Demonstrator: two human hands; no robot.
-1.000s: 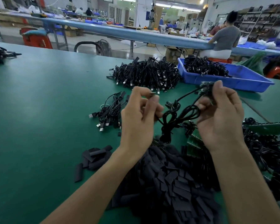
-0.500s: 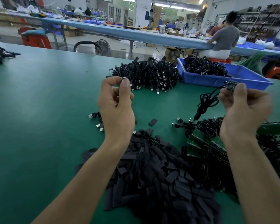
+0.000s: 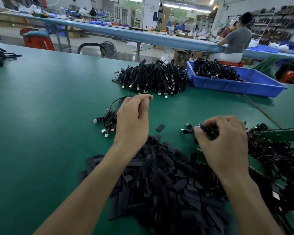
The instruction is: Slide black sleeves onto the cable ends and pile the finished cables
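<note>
A green worktop (image 3: 41, 116) carries a near heap of black sleeves (image 3: 168, 189), a far pile of cables (image 3: 153, 78) beside a blue bin (image 3: 236, 83), and a small cable bundle (image 3: 109, 119) left of centre. The left hand (image 3: 134, 119) is curled, fingers pinched on something dark that I cannot identify. The right hand (image 3: 224, 139) claws around tangled cables (image 3: 209, 131) at right.

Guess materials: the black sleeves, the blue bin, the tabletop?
Black sleeves: look like matte flexible tubing, flattened, no glare; possibly heat-shrink.
Blue bin: likely moulded plastic, smooth with a soft sheen on wall and rim.
Tabletop: green mat, rubber or vinyl by its look, with dull, diffuse reflections.
</note>
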